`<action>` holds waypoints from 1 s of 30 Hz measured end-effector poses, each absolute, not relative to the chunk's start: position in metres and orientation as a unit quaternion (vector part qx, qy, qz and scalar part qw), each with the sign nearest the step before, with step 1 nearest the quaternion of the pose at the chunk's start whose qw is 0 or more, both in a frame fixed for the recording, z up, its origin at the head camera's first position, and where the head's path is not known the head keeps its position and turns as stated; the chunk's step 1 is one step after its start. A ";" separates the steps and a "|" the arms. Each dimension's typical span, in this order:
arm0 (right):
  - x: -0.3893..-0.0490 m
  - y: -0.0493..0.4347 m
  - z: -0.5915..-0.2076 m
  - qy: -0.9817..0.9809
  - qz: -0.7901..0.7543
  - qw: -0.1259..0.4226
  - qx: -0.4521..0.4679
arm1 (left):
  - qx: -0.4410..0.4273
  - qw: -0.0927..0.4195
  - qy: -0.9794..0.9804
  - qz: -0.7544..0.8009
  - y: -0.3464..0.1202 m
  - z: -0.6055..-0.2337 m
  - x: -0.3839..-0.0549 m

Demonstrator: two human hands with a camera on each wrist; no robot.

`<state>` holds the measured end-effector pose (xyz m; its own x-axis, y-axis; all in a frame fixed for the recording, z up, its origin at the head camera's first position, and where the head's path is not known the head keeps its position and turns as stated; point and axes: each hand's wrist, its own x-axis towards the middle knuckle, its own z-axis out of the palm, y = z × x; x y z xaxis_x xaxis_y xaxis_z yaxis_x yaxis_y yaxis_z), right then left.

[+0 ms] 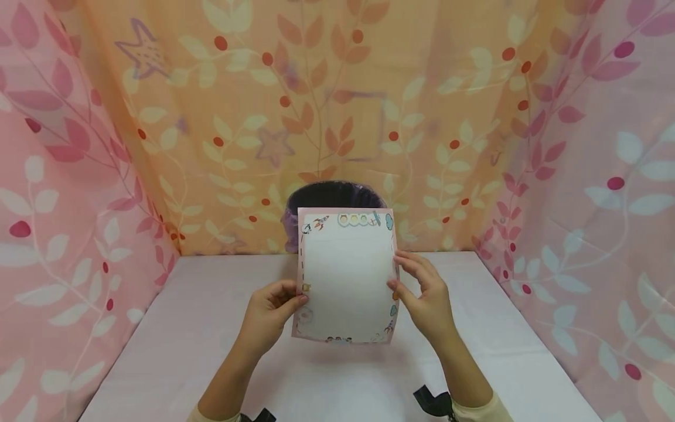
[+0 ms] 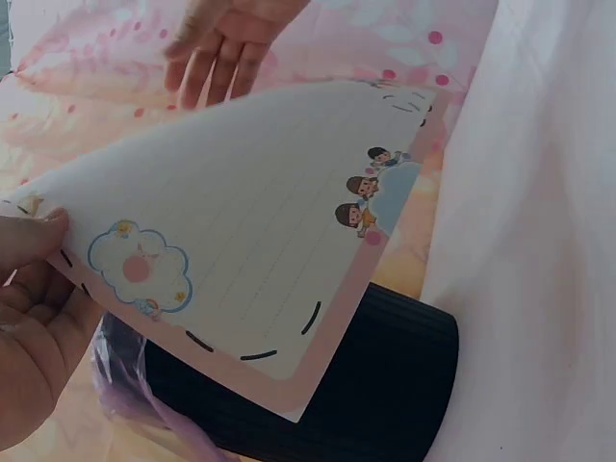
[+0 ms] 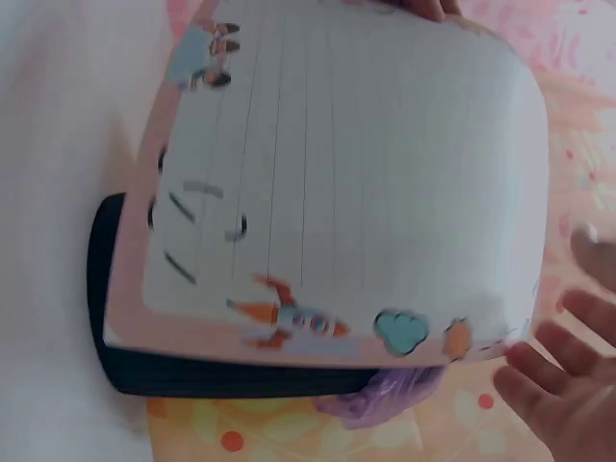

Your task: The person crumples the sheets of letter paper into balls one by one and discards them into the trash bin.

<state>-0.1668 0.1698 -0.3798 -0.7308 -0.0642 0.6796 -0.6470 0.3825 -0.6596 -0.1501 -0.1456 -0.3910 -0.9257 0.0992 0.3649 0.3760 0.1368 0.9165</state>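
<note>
A sheet of lined writing paper (image 1: 345, 275) with a pink border and cartoon prints, a rocket among them, is held up facing me in the head view. My left hand (image 1: 269, 310) pinches its left edge low down between thumb and fingers. In the left wrist view the sheet bows, and a cloud print (image 2: 141, 269) lies near the left thumb. My right hand (image 1: 424, 296) is at the right edge. Its fingers are spread and the thumb stands apart in the right wrist view, with fingertips (image 3: 520, 356) right at the paper's edge.
Behind the sheet stands a dark bin (image 2: 404, 375) with a purple plastic bag (image 1: 291, 225) at its rim, partly hidden by the paper. A white cloth covers the table (image 1: 200, 305). Leaf-patterned curtains (image 1: 337, 117) enclose the back and both sides. Black mounts (image 1: 435, 403) sit at the wrists.
</note>
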 end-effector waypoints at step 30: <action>-0.145 0.124 -0.393 -0.771 0.547 0.219 0.241 | -0.225 0.307 -0.766 -0.518 -0.122 -0.402 -0.144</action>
<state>-0.1451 0.1237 -0.3926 -0.7879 -0.1323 0.6014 -0.6114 0.2849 -0.7383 -0.1436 -0.1220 -0.4022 -0.7103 0.0274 0.7034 0.6630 0.3618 0.6554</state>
